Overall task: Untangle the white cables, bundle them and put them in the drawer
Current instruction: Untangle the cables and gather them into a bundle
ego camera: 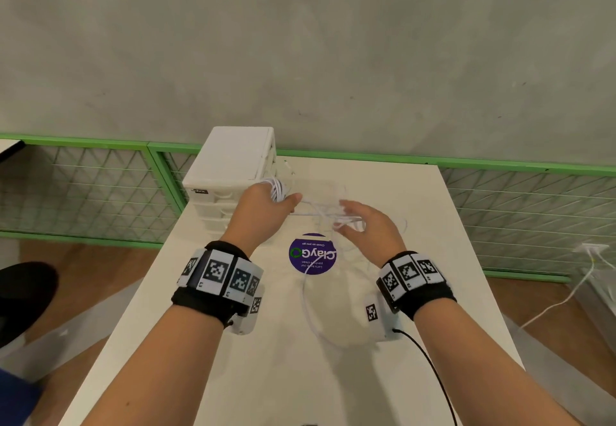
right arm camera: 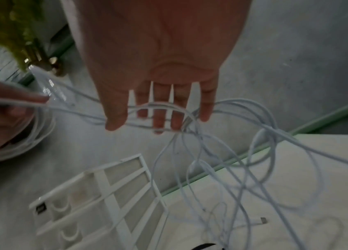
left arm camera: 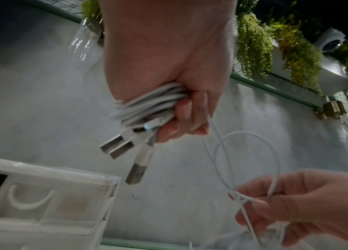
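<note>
The left hand (ego camera: 266, 207) is raised near the tabletop's (ego camera: 233, 359) far left corner, beside the drawer unit (ego camera: 233, 162), fingers (left arm camera: 190, 116) clamped round a coiled bundle of white cables (left arm camera: 147, 104). The right hand (ego camera: 370, 225) reaches forward palm down, fingers (right arm camera: 158, 118) spread and straight, loose strands seemingly draped across them. The remaining tangle hangs to the tabletop's middle.

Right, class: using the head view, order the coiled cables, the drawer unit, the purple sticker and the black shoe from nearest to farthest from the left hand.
1. Coiled cables: held in the left hand.
2. Drawer unit: just beyond it, at the table's far left.
3. Purple sticker: on the table, to its right and nearer the person.
4. Black shoe: on the floor, far left.
</note>
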{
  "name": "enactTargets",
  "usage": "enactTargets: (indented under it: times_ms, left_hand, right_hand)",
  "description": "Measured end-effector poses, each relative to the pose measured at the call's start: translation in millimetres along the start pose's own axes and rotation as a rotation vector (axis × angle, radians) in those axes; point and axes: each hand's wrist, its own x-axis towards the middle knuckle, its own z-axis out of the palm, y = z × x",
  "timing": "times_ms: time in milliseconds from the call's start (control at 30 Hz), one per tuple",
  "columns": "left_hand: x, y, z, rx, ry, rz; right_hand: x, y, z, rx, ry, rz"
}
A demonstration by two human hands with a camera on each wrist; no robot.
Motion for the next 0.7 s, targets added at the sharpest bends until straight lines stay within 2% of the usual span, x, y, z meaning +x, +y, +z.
enactTargets:
  times_ms: [100, 167, 333, 400, 500, 600, 700]
  left_hand:
    - [0.4, -2.5, -4.4, -0.047, 0.026, -0.025]
    - [2.7, -7.6, -11.4, -0.043, 0.060, -0.050]
    - [8.0, -26.4, -32.8, -0.005, 0.191, -0.102]
    - [8.8, -30.5, -37.5, 0.010, 0.208, -0.114]
    - [7.9, -27.0, -36.4, 0.024, 0.230, -0.106]
    - [2.6, -12.0, -24.9, -0.019, 0.142, -0.085]
    - [-5.6, 5.6, -7.6, -0.068, 0.002, -0.044]
  right_hand:
    - [-4.6, -0.4, -7.2, 0.257, 0.006, 0.007]
    - [-4.5, 8.5, -13.6, 0.373, 0.067, 0.025]
    - [2.0, 56.6, -33.1, 0.469, 0.309, 0.208]
    - [2.8, 74.3, -34.2, 0.485, 0.349, 0.278]
    - [2.1, 76.0, -30.2, 0.458, 0.313, 0.303]
    - [1.7, 51.7, -27.2, 0.420, 0.134, 0.269]
    - [-4.4, 5.7, -23.3, 0.363, 0.078, -0.012]
